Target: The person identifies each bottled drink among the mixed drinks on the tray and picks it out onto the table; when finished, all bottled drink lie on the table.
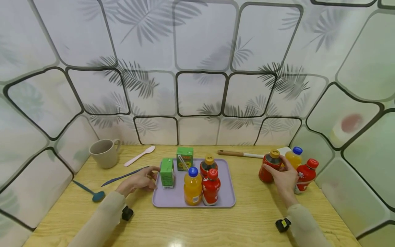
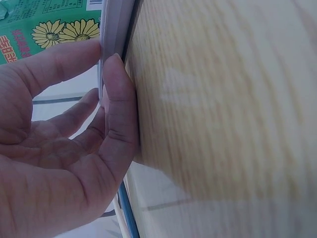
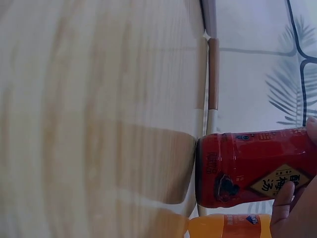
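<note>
My left hand (image 1: 143,179) is at the left edge of the lilac tray (image 1: 223,175), thumb and fingers curled at its rim, as the left wrist view shows close up. Just inside that edge stands a green juice carton (image 1: 167,173). My right hand (image 1: 285,175) grips a dark red drink bottle with a yellow cap (image 1: 267,169), upright at the right; its label shows in the right wrist view. On the tray are another green carton (image 1: 185,157), an orange juice bottle (image 1: 192,188), a red bottle (image 1: 211,188) and a partly hidden yellow-capped bottle (image 1: 208,164).
Beside my right hand stand an orange juice bottle (image 1: 294,157) and a red bottle (image 1: 305,175). Behind lies a wooden-handled spatula (image 1: 234,153). At left are a grey mug (image 1: 105,154), pink spoon (image 1: 140,156), blue knife (image 1: 123,176) and teal ladle (image 1: 98,196). Patterned walls bound the table.
</note>
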A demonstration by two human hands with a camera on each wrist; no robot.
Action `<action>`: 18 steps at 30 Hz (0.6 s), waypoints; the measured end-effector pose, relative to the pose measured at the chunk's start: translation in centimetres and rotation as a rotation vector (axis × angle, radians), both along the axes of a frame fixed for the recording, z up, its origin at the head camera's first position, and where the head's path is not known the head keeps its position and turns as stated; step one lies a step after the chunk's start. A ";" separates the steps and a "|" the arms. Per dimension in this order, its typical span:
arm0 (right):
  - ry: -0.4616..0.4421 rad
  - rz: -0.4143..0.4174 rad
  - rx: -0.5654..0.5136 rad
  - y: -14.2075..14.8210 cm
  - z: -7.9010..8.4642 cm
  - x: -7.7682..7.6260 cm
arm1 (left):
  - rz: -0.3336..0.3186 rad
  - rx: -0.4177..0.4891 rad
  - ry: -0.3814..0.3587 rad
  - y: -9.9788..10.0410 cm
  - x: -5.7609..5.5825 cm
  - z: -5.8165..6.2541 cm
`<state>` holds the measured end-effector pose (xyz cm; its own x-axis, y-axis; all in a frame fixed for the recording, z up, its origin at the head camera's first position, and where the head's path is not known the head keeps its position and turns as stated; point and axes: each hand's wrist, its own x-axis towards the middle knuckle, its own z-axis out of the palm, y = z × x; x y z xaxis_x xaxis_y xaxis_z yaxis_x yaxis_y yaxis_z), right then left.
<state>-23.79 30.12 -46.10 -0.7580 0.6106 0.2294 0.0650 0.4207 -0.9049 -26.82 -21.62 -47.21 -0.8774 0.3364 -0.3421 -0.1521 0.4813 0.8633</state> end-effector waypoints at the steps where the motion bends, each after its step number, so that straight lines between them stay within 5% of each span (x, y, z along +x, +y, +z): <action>1: -0.001 0.000 0.004 0.0 0.0 0.0 | 0.002 -0.001 0.003 0.0 0.0 0.0; 18: 0.000 -0.021 0.044 0.2 0.1 0.1 | 0.000 0.014 0.000 0.0 0.2 0.2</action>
